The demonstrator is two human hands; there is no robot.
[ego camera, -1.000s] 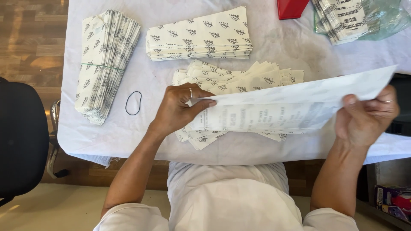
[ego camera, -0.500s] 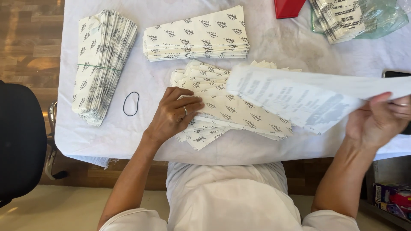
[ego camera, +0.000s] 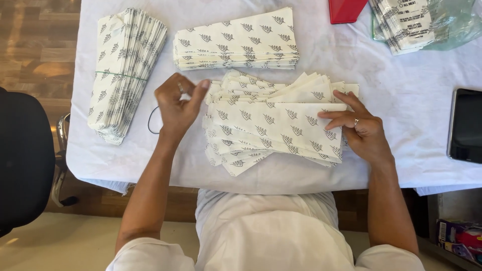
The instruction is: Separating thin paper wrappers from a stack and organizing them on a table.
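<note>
A loose, fanned pile of white paper bags with a dark leaf print (ego camera: 273, 123) lies in front of me on the white-covered table (ego camera: 401, 95). My right hand (ego camera: 359, 128) rests flat on the pile's right end, fingers spread over the top bag. My left hand (ego camera: 178, 103) hovers just left of the pile, fingers curled and apart, holding nothing; its fingertips almost touch the pile's left edge. A black rubber band (ego camera: 152, 120) lies on the cloth, partly hidden under my left hand.
A neat stack of the same bags (ego camera: 236, 40) sits behind the pile. A banded bundle of bags (ego camera: 123, 70) lies at the left. A red object (ego camera: 345, 10) and a plastic-wrapped printed stack (ego camera: 411, 22) are at the back right. A dark tablet (ego camera: 467, 125) lies right; a black chair (ego camera: 22, 160) stands left.
The large sheet-like bag held up in both hands is gone from my grip and a bag now lies on top of the pile. My right hand came down onto the pile; my left lifted off.
</note>
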